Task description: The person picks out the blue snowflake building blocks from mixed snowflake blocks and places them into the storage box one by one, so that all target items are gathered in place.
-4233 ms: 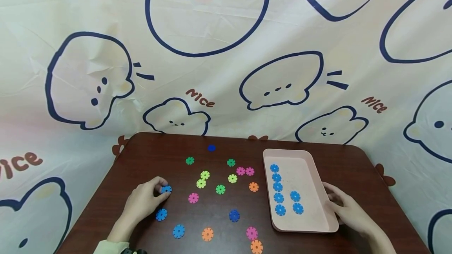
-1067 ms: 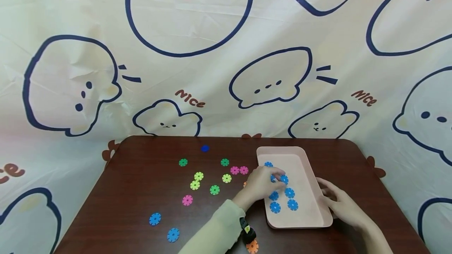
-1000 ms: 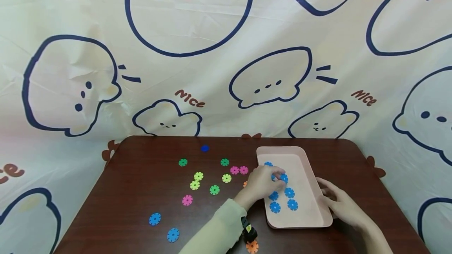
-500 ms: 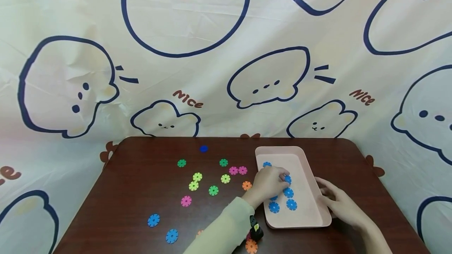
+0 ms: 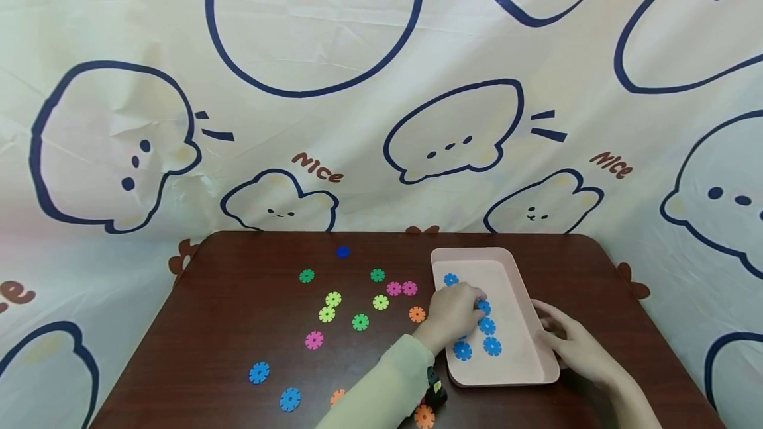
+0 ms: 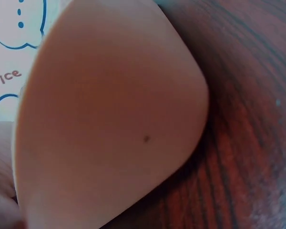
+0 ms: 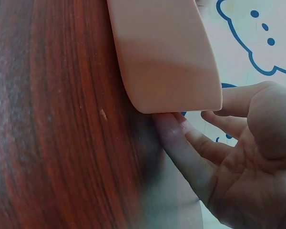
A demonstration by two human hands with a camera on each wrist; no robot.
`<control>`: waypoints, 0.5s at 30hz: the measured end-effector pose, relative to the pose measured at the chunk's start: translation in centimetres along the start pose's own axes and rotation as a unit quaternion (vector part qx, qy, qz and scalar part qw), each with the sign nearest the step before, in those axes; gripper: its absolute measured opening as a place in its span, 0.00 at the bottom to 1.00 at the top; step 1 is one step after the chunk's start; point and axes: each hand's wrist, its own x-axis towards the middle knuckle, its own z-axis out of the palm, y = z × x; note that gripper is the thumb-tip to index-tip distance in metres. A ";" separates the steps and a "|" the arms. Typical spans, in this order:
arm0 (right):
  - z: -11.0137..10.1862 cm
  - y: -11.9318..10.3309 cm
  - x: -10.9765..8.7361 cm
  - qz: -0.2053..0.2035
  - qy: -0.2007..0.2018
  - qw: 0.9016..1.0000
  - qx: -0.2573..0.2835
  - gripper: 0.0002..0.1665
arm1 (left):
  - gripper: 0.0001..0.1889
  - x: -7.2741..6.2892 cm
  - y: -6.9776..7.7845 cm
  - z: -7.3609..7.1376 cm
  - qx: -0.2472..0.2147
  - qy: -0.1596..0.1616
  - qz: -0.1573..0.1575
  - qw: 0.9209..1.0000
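Note:
My left hand (image 5: 454, 310) reaches over the left wall of the pale pink tray (image 5: 524, 356). Thumb and forefinger pinch a light blue notched disc (image 5: 484, 308), right above another blue disc (image 5: 487, 326) in the tray's second column. Part of the first column is hidden under this hand; its top disc (image 5: 450, 279) and bottom disc (image 5: 462, 350) show. At the tray's right side my right hand (image 5: 575, 343) holds the wall. In the right wrist view, the fingers (image 7: 174, 138) touch the tray's edge (image 7: 181, 107). The left wrist view shows mostly the tray's outer wall (image 6: 114, 109).
On the brown table (image 5: 197, 343) lie two more light blue discs (image 5: 259, 372), a dark blue one (image 5: 343, 251), and green (image 5: 360, 322), yellow-green (image 5: 326, 314), pink (image 5: 314, 340) and orange (image 5: 417, 314) discs. A patterned cloth (image 5: 357, 118) hangs behind; my left sleeve covers part of the front.
My left hand has carried a blue disc from the left of the table into the tray. Lately it shifted slightly nearer with the disc, toward the second column. My right hand stays at the tray.

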 end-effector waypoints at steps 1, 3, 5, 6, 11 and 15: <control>0.0 0.0 0.0 0.000 0.000 1.000 0.001 0.38 | 0.16 0.0 0.0 0.0 0.008 0.000 0.001 1.000; 0.1 0.0 0.0 0.000 0.000 1.000 0.002 0.38 | 0.15 -0.1 -0.1 0.0 0.022 0.002 0.003 1.000; 0.2 0.0 0.0 0.000 0.000 1.000 0.002 0.38 | 0.15 -0.1 -0.1 0.1 0.025 0.005 0.001 1.000; 0.2 -0.1 0.0 0.000 -0.001 1.000 0.002 0.38 | 0.16 -0.1 -0.2 0.1 0.023 0.008 0.001 1.000; 0.2 -0.1 -0.1 -0.003 -0.002 1.000 0.000 0.38 | 0.16 -0.4 -0.2 0.0 -0.012 0.022 0.009 1.000; 0.1 -0.1 -0.2 -0.009 -0.002 1.000 -0.002 0.38 | 0.15 -0.8 -0.1 -0.4 -0.019 0.027 0.029 0.999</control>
